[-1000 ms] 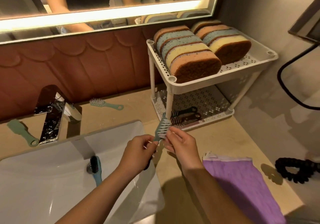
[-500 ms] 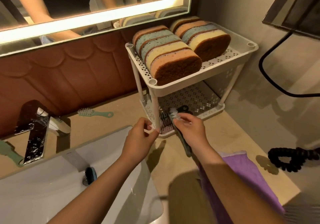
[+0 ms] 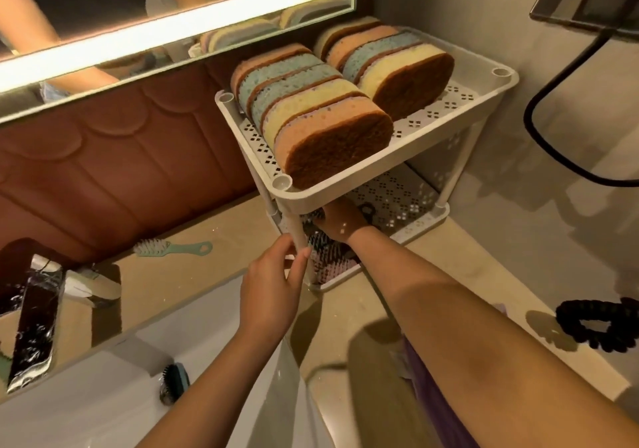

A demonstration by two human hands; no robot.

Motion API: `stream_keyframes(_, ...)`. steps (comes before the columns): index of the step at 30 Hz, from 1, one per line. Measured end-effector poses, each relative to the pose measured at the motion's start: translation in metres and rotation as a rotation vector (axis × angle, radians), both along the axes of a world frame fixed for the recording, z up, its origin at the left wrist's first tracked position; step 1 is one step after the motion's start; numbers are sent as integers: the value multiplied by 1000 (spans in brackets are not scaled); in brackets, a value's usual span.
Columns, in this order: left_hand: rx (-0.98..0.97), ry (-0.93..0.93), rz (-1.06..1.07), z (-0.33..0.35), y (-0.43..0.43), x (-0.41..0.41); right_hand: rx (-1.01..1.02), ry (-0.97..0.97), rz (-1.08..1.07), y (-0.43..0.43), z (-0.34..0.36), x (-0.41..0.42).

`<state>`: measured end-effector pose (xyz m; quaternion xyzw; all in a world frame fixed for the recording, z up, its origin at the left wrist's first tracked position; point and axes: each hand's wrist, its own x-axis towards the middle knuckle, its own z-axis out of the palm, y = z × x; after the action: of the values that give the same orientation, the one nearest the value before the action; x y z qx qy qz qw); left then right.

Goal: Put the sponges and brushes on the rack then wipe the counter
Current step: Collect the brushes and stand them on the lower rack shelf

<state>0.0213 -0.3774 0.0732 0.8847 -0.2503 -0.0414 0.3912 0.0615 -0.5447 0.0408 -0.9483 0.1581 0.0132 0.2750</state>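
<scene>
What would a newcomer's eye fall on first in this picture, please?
Two rows of pastel sponges stand on edge on the top shelf of the white rack, under the lit mirror. The right hand reaches in beneath that shelf, the left hand at the front leg. A green brush lies on the counter behind the sink.

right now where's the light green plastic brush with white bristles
The light green brush lies on the beige counter, left in the head view, between the chrome faucet and white rack.
</scene>
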Motion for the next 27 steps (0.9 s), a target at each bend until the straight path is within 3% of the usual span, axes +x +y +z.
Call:
stream_keyframes(11, -65, -39, 6, -10, 3, -1, 53, 80, 14, -7, -33, 31)
stream_keyframes(27, -52, -76, 37, -12, 2, -4, 191, 93, 34, -8, -22, 11)
